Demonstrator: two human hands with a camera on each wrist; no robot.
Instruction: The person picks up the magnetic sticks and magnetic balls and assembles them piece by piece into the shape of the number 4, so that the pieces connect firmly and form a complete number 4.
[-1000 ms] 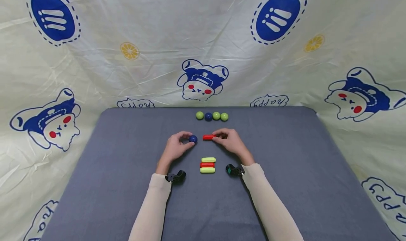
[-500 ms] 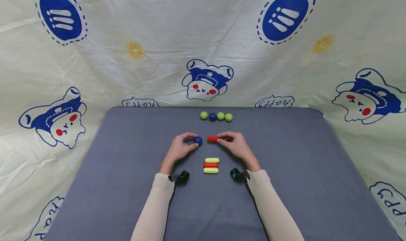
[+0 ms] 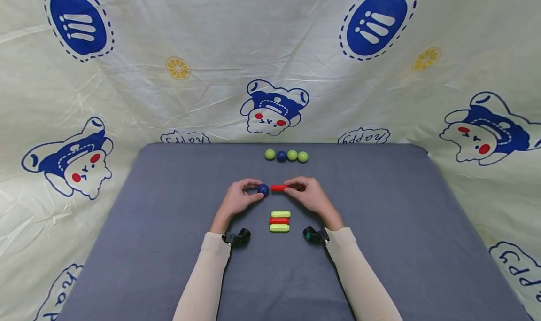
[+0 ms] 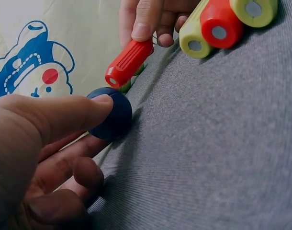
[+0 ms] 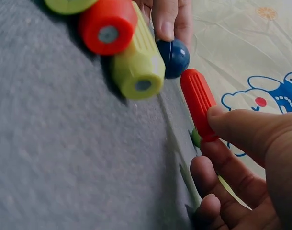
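My left hand (image 3: 238,199) pinches a dark blue ball (image 4: 112,115) between thumb and fingers. Opposite it, a red ridged magnetic rod (image 5: 198,103) with a metal disc at its end is pinched by my right hand (image 3: 310,195). The rod's left end points at the ball, with a narrow gap between them in the head view. Closer to me lie a yellow-green rod (image 3: 281,214), a red rod (image 3: 279,221) and a second yellow-green rod (image 3: 279,228), side by side. The wrist views show metal discs in their ends.
Along the far side of the grey cloth-covered table (image 3: 169,264) sits a row of balls: a green ball (image 3: 269,154), a blue ball (image 3: 281,156) and two more green ones to the right. A printed curtain (image 3: 211,39) hangs behind the table's back edge.
The gap between the blue ball and the red rod has narrowed. Both hands have come slightly toward me, still holding them. The head view has shifted a little.
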